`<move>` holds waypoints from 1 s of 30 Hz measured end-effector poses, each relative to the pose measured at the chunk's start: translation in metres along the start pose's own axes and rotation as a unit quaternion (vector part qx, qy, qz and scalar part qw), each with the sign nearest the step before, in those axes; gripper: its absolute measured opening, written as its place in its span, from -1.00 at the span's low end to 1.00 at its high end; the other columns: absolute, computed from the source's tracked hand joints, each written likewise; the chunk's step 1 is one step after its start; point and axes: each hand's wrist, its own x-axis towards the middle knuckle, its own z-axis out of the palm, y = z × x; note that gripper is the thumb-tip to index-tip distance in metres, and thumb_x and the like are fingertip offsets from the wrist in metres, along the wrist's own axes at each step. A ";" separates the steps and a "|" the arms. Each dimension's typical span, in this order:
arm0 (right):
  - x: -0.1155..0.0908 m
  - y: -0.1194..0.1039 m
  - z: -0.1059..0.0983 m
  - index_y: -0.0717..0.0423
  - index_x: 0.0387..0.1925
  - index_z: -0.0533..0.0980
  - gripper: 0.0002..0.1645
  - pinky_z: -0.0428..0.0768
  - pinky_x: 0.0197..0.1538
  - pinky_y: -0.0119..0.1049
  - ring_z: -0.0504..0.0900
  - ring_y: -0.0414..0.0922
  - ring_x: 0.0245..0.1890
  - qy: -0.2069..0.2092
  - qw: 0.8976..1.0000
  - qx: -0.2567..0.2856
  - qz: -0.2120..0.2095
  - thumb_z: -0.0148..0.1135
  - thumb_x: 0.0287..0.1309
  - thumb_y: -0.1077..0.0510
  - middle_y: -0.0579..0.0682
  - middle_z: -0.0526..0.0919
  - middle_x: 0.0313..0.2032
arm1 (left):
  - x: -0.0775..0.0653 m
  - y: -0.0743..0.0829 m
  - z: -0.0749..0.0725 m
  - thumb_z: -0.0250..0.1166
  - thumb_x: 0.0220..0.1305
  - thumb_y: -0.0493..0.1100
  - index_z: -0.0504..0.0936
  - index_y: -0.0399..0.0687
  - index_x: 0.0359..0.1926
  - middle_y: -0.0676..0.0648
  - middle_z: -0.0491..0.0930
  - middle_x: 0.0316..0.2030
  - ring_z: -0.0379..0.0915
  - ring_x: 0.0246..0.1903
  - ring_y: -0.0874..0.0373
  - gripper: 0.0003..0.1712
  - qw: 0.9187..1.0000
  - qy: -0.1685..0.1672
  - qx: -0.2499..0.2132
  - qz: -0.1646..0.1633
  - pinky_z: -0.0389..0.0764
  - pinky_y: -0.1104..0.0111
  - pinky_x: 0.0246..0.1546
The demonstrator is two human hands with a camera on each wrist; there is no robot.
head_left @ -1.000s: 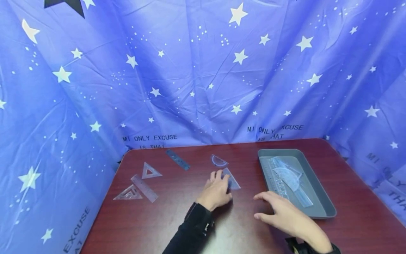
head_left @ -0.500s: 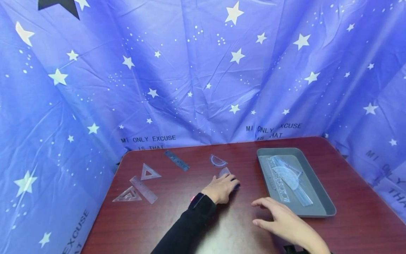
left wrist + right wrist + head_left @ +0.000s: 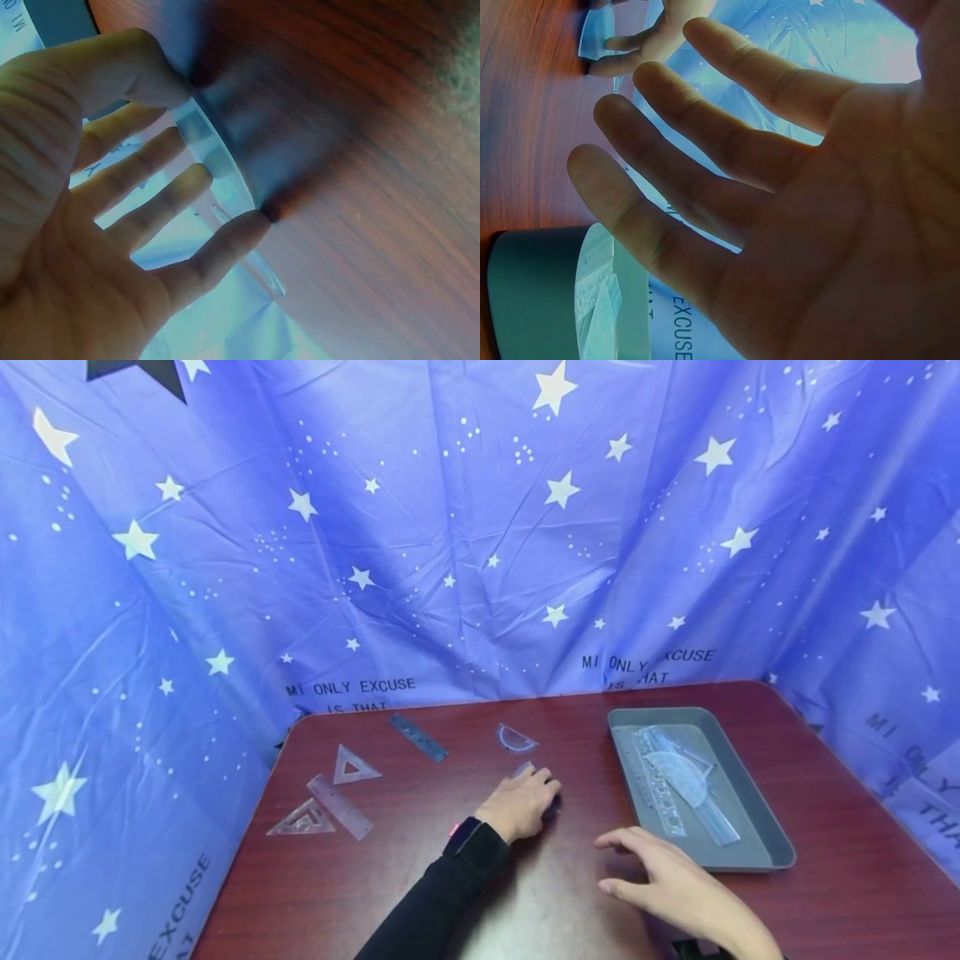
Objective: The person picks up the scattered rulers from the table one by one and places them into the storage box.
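Note:
In the head view my left hand (image 3: 520, 804) is low over the middle of the table, mostly hiding a clear plastic set square (image 3: 523, 768). The left wrist view shows the thumb and fingers gripping this set square (image 3: 217, 161) by its edges, tilted up off the wood. A small clear protractor (image 3: 516, 738) lies just beyond that hand. My right hand (image 3: 660, 877) hovers left of the grey tray's near end with fingers loosely spread and nothing in them. In the right wrist view its palm and fingers (image 3: 735, 150) show bare.
The grey tray (image 3: 761, 806) at the right holds clear rulers and a protractor (image 3: 678, 777). On the left lie a bluish ruler (image 3: 418, 738), two triangles (image 3: 356, 766) and a clear ruler (image 3: 340, 807). A starry blue curtain (image 3: 450, 527) borders the table's back and sides.
My left hand has moved slightly right onto the set square, which was mostly uncovered a second ago and is now gripped. The right hand has barely moved.

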 end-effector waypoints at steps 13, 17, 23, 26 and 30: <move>-0.002 0.001 -0.002 -0.06 0.15 0.65 -0.51 0.73 0.00 -0.19 0.74 -0.06 0.05 -0.004 1.000 0.005 0.002 0.54 0.26 -0.08 -0.14 0.74 0.10 | -0.006 0.000 -0.001 0.59 0.13 0.01 0.65 0.15 0.24 0.07 0.61 0.22 0.51 0.18 0.12 -0.37 1.000 0.013 -0.006 -0.014 0.75 0.24 -0.12; -0.002 0.000 -0.002 -0.05 0.15 0.65 -0.52 0.73 0.00 -0.20 0.74 -0.06 0.06 -0.006 1.000 0.007 0.003 0.54 0.26 -0.08 -0.14 0.74 0.10 | -0.007 -0.003 -0.004 0.61 0.11 -0.07 0.61 0.18 0.34 0.07 0.56 0.32 0.48 0.30 0.12 -0.27 0.999 -0.026 -0.018 -0.019 0.74 0.19 0.02; -0.002 -0.002 -0.005 -0.04 0.19 0.63 -0.50 0.73 0.03 -0.19 0.74 0.01 0.10 -0.030 0.999 0.020 0.023 0.51 0.30 -0.10 -0.12 0.72 0.16 | -0.009 -0.004 -0.005 0.58 0.15 -0.17 0.64 0.14 0.27 0.06 0.61 0.17 0.55 0.12 0.12 -0.36 0.999 -0.022 -0.023 -0.019 0.75 0.24 -0.09; -0.002 -0.003 -0.005 -0.04 0.19 0.63 -0.50 0.73 0.04 -0.18 0.74 0.01 0.11 -0.030 0.999 0.021 0.024 0.51 0.30 -0.10 -0.12 0.72 0.16 | -0.009 -0.002 -0.006 0.59 0.13 -0.19 0.65 0.12 0.23 0.07 0.61 0.12 0.55 0.06 0.12 -0.38 1.000 -0.013 -0.015 -0.021 0.73 0.26 -0.15; -0.002 -0.002 -0.003 -0.03 0.17 0.64 -0.51 0.74 0.04 -0.18 0.75 -0.01 0.09 -0.022 1.000 0.017 0.013 0.52 0.29 -0.08 -0.12 0.73 0.14 | -0.009 -0.002 -0.003 0.63 0.09 -0.10 0.64 0.10 0.21 0.05 0.61 0.11 0.54 0.05 0.10 -0.36 1.000 -0.013 -0.010 -0.023 0.73 0.25 -0.18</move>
